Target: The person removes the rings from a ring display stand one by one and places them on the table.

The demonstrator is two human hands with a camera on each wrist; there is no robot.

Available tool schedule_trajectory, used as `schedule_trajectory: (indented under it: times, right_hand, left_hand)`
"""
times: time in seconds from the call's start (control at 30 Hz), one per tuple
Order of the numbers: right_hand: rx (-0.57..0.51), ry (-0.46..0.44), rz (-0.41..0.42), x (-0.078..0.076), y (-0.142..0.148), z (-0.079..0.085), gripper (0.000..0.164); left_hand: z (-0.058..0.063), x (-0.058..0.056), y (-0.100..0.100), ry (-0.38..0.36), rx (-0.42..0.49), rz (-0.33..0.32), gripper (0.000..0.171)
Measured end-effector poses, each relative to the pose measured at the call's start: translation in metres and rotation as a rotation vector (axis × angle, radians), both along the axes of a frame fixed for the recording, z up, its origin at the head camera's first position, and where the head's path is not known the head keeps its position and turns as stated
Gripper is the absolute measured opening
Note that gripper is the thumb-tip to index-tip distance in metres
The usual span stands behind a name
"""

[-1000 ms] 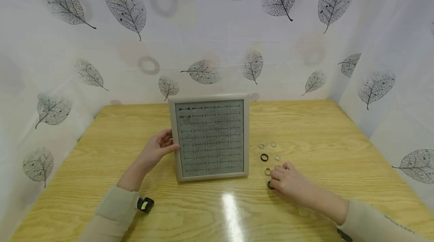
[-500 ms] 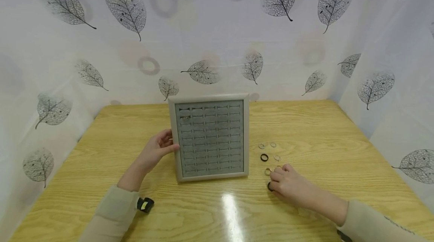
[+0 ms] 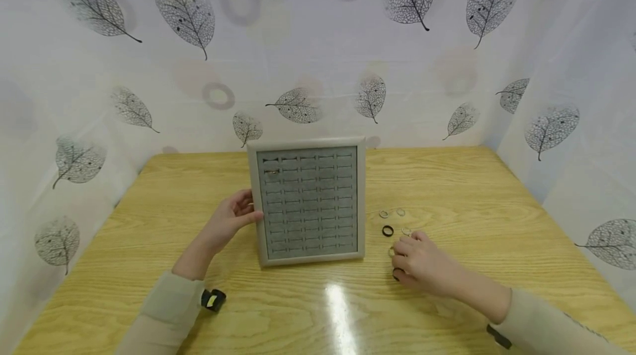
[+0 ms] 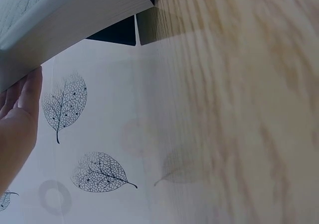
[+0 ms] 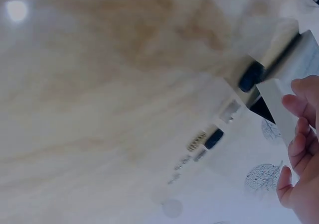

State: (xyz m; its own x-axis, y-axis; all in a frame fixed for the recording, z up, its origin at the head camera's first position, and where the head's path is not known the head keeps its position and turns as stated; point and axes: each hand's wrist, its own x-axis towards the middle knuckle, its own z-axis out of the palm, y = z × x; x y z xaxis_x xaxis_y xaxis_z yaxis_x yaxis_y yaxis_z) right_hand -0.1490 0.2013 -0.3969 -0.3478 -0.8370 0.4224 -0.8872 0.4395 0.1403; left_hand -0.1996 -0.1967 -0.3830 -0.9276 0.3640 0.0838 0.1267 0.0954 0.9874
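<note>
A grey slotted ring display (image 3: pixel 310 206) in a pale frame stands tilted up at the table's centre. My left hand (image 3: pixel 232 220) grips its left edge, thumb in front and fingers behind; the left wrist view shows fingers (image 4: pixel 30 92) against the frame's side. A ring with a glint (image 3: pixel 271 171) sits in a left slot of the second row. My right hand (image 3: pixel 422 264) hovers low over the rings, fingers loosely bent. A black ring (image 5: pixel 250 76) is close to its fingertips, with a gap in the right wrist view. A gold ring (image 3: pixel 391 252) is partly hidden by the fingers.
Beyond the right hand lie another black ring (image 3: pixel 387 231) and silver rings (image 3: pixel 383 214), (image 3: pixel 401 212), (image 3: pixel 406 231). They rest on the wooden table (image 3: pixel 447 178), right of the display. A leaf-print cloth (image 3: pixel 318 57) encloses the back and sides.
The right hand has shifted slightly, now covering more of the gold ring and part of a silver one. The left hand and the display have stayed put.
</note>
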Motion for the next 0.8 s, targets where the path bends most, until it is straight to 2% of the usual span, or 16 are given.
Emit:
schedule_trajectory:
  times: [0.17, 0.3, 0.33, 0.53, 0.7, 0.8]
  right_hand:
    - [-0.052, 0.073, 0.038, -0.010, -0.007, 0.015, 0.018]
    - [-0.103, 0.137, 0.052, -0.019, -0.014, 0.030, 0.043]
    - [-0.114, 0.141, 0.053, -0.021, -0.016, 0.035, 0.044]
    - [-0.191, 0.132, 0.091, -0.033, -0.030, 0.056, 0.037]
    - [-0.220, 0.115, 0.098, -0.041, -0.047, 0.063, 0.034]
    - [-0.222, 0.095, 0.091, -0.046, -0.060, 0.064, 0.019]
  left_hand:
    - [0.001, 0.001, 0.001, 0.006, 0.007, -0.004, 0.057]
    - [0.000, 0.001, 0.001, 0.019, 0.012, -0.005, 0.057]
    - [0.000, 0.000, 0.001, 0.023, 0.012, -0.005, 0.057]
    - [0.000, 0.001, 0.001, 0.023, 0.015, -0.002, 0.056]
    - [0.001, 0.001, 0.000, 0.014, 0.020, -0.004, 0.054]
    - [0.000, 0.001, 0.000, 0.012, 0.022, -0.007, 0.053]
